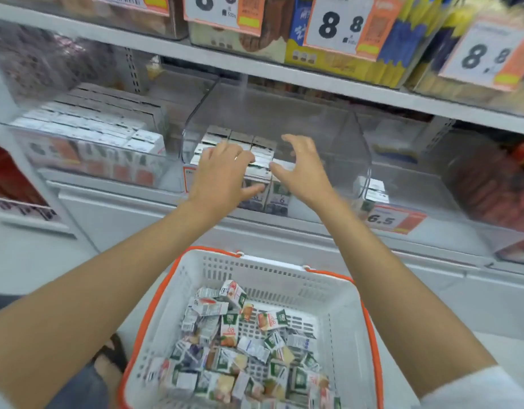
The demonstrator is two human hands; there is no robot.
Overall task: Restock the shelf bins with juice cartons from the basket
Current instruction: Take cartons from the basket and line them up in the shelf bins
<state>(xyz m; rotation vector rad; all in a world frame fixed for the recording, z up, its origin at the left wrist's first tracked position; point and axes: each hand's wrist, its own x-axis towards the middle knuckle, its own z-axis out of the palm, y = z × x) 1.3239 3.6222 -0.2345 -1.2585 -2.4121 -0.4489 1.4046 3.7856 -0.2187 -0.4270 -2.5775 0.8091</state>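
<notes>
The basket (pixel 337 293) of loose juice cartons (pixel 228 323) lies below both wrists. Left hand (pixel 222 175) and right hand (pixel 303 169), fingers spread, holding nothing, bracket the upright cartons (pixel 280 196) standing in the clear bin (pixel 355 143).

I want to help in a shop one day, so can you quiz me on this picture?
1. True or false: the basket holding the juice cartons has an orange rim.
2. Where do the left hand and right hand reach? A) into the basket B) the clear bin in the middle C) the top shelf
3. Fill in: the lowest price tag, right of the hands, reads ___.
Key: 1 true; 2 B; 3 6.5.
</notes>
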